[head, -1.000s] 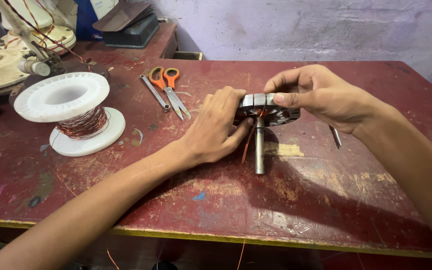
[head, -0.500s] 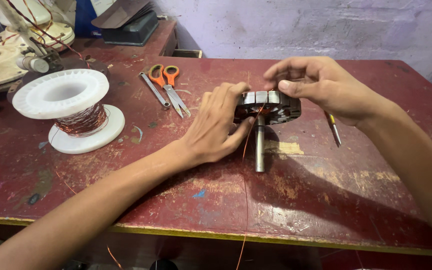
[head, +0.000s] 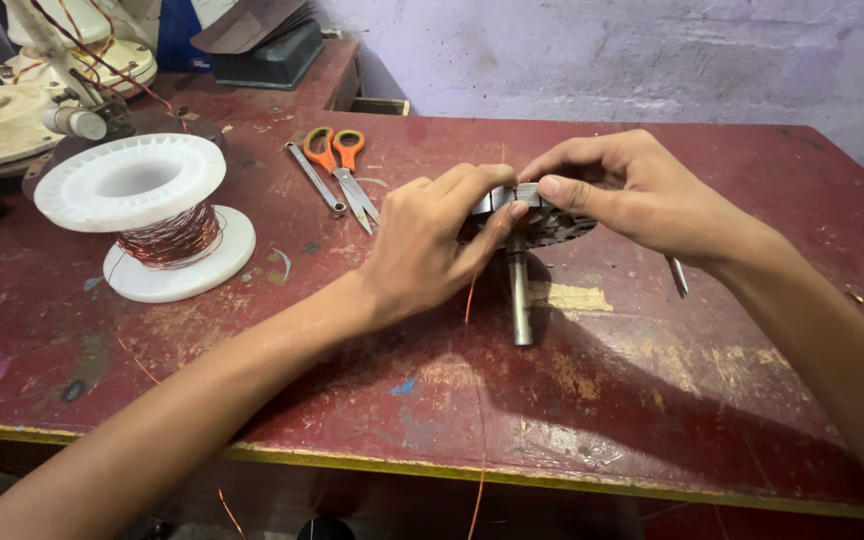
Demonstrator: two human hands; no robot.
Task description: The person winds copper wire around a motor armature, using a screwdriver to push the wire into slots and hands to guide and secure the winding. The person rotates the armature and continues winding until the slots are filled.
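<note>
Both my hands grip a round metal motor stator (head: 552, 222) with a steel shaft (head: 520, 300) that points toward me over the red table (head: 652, 420). My left hand (head: 432, 245) wraps its left side, thumb against the slotted rim. My right hand (head: 637, 195) pinches the rim from the right, thumb and forefinger on top. A thin copper wire (head: 470, 300) trails from the stator down past the table's front edge. Most of the stator is hidden under my fingers.
A white plastic spool of copper wire (head: 152, 215) stands at the left. Orange-handled scissors (head: 344, 165) and a small spanner (head: 314, 178) lie behind my left hand. A thin metal tool (head: 677, 275) lies under my right wrist. Fan parts (head: 12, 110) and a dark box (head: 267, 55) sit at the back left.
Both hands have stayed on the stator with small finger shifts along the rim. My head moved slightly, so the view shifted.
</note>
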